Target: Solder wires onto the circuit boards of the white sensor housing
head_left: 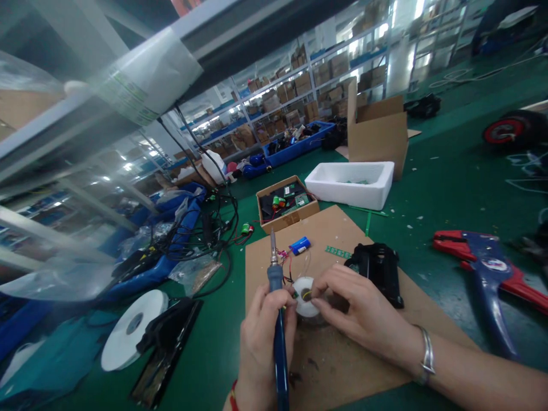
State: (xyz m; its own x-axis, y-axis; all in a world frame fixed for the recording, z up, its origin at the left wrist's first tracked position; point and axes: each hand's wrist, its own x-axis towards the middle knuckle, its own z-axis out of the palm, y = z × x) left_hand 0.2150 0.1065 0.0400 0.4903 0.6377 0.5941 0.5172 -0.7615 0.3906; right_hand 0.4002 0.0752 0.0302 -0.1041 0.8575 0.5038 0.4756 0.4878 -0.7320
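My left hand (268,325) is closed round a blue-handled soldering iron (276,279), its tip pointing up and away. A small green piece with thin wires shows by the fingertips of this hand. Thumb and fingers of my right hand (357,299) are pinched together at the middle of a white spool (303,308), where a bit of yellow shows; what they hold is too small to make out. Beyond the hands, a blue cylindrical battery (299,245) with thin wires lies on the cardboard sheet (265,257). A black plastic housing (379,268) sits past my right hand.
A cardboard tray (286,220) of circuit boards and a white foam box (349,194) stand behind the sheet. Red and blue wire strippers (492,268) lie at right. At left are a white reel (128,334), a black part (169,342) and tangled cables (209,228). A metal beam crosses above.
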